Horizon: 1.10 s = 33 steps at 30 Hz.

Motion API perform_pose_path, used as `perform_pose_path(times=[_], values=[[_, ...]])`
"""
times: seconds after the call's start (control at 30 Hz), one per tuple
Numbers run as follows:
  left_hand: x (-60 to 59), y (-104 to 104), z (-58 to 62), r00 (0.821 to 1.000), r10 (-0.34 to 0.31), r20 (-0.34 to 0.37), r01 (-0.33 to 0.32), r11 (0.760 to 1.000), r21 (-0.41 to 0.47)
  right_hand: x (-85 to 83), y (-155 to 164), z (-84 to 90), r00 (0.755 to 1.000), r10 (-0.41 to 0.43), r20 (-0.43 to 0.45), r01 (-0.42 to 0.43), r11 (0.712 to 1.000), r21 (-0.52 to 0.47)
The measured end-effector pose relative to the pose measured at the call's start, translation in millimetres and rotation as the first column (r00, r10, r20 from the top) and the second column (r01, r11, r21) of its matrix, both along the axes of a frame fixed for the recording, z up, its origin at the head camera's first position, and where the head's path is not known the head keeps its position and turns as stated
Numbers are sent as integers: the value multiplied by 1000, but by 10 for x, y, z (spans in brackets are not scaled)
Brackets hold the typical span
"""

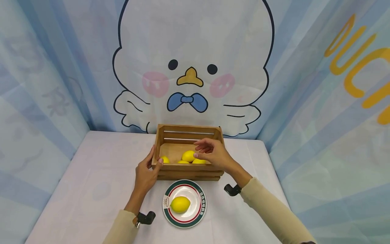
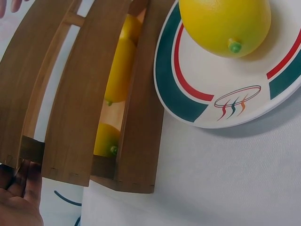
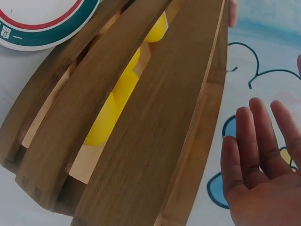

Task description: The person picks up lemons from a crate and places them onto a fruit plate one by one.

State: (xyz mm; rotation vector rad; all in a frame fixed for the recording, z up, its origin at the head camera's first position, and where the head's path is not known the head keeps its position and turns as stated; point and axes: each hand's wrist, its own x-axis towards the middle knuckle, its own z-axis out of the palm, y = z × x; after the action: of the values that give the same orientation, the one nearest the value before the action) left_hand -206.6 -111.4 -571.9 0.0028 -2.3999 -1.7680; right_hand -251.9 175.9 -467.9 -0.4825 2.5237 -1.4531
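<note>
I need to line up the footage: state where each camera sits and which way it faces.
Head: above, looking forward and down at the wooden crate, plate, both forearms and hands.
Left wrist: low beside the crate's slats, facing the plate's lemon; left hand shows.
Right wrist: outside the crate; open right hand shows.
All share crate and lemons.

Head view looks down from above; both wrist views closely share the crate (image 1: 189, 154).
</note>
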Motion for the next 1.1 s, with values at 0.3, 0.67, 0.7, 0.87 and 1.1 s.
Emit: perform_pose_path(times=[0.3, 0.67, 0.7, 0.87, 1.1], values=[[6, -2, -2, 1000, -4, 4, 4, 1000, 2, -51, -11, -11, 1000, 20, 18, -21, 999, 40], [3, -6, -11, 1000, -2, 11, 2, 1000, -3, -139, -22, 30, 993, 104, 59, -110, 988, 105], [0, -7, -12, 1000, -2, 11, 2, 1000, -3, -147, -25, 40, 991, 116, 62, -123, 986, 115], [-6, -10, -10, 1000, -4, 9, 4, 1000, 1, -187, -31, 80, 978, 178, 111, -192, 972, 136], [-11, -5, -20, 1000, -2, 3, 2, 1000, -4, -244, -37, 88, 967, 187, 171, -214, 964, 160]])
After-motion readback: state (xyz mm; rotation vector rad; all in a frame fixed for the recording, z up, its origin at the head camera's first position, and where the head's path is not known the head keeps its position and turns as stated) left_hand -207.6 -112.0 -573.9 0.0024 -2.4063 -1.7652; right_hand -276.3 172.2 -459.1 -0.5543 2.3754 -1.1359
